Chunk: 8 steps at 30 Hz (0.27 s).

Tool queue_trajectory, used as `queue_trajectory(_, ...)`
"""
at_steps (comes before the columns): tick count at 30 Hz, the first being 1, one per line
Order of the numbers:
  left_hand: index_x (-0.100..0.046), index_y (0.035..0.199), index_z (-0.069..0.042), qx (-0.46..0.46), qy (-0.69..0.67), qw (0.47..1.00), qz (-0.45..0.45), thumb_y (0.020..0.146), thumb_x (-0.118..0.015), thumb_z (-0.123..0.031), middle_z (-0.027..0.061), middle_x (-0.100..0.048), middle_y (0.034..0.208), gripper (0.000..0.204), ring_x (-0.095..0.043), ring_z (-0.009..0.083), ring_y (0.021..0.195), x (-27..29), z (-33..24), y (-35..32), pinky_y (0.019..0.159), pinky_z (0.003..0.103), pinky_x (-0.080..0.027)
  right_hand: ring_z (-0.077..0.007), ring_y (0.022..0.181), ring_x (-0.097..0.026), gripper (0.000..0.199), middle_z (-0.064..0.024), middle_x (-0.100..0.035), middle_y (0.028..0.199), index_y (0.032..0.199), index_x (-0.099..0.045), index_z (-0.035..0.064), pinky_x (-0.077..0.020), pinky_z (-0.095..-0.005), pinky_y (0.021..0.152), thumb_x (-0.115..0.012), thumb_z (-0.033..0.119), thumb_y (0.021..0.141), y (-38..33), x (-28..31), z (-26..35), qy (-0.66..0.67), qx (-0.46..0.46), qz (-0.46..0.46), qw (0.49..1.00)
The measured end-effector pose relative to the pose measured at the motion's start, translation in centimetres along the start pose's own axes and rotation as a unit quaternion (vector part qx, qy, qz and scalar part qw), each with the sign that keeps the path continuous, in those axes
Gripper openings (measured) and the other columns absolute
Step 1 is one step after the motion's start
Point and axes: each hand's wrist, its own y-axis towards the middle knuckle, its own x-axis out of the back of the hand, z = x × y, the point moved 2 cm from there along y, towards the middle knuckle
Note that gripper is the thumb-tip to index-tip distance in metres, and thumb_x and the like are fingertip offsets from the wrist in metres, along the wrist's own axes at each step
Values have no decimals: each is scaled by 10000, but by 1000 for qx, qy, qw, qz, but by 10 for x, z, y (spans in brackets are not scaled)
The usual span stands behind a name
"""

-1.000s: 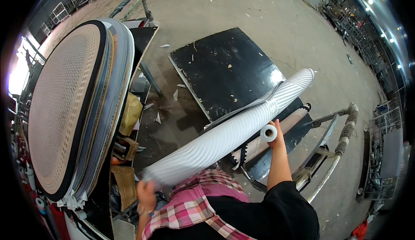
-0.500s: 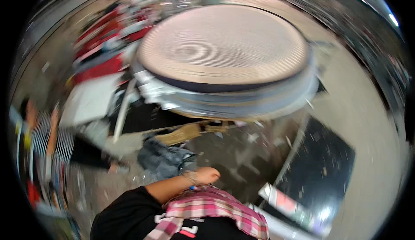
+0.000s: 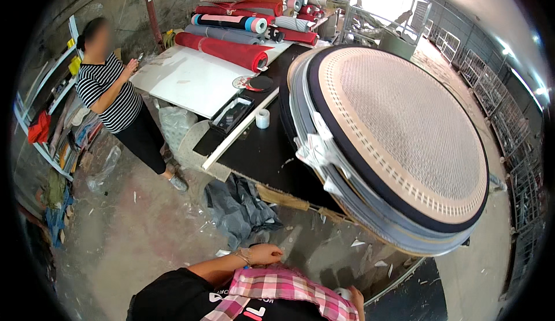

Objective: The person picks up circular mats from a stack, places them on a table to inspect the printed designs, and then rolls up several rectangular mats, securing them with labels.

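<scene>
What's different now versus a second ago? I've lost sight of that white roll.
The long white ribbed roll, held across the body a second ago, is gone from view. The view has swung left to the table and a person in a striped top. The left hand now rests empty against the pink plaid cloth; the right hand barely shows. The stack of round rugs stays put.

At the bottom centre of my frame I see my own upper body in a black short-sleeved top with white lettering or shapes across the chest, which I cannot make out clearly. A pink, white and dark plaid cloth lies draped over it just right of centre, its checks running in crossing bands of pink and grey. My left hand [image 3: 266, 255] comes off a bare forearm with a thin, light-coloured bracelet at the wrist, and of my right hand [image 3: 356, 301] only a sliver shows at the plaid's right edge, too little to describe.
</scene>
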Motion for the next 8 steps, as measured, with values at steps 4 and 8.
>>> queue_trajectory(4,-295,1267,-7,-100,-39,993,-52,750,-609,-350,181,-486,1141,695,-509,259,1002,49,26,27,848,325,-410,-217,936,-510,406,-97,-553,1017,1120,-490,38,-402,-339,809,-522,297,810,135,-42,125,496,-163,44,852)
queue_trajectory(8,-149,1322,-29,-188,28,976,-106,710,-649,-377,193,-353,1269,863,-361,311,1160,107,26,33,953,336,-310,-190,1020,-449,463,-77,-462,1177,1212,-427,76,-338,-319,879,-521,287,810,218,-43,314,591,-118,114,790)
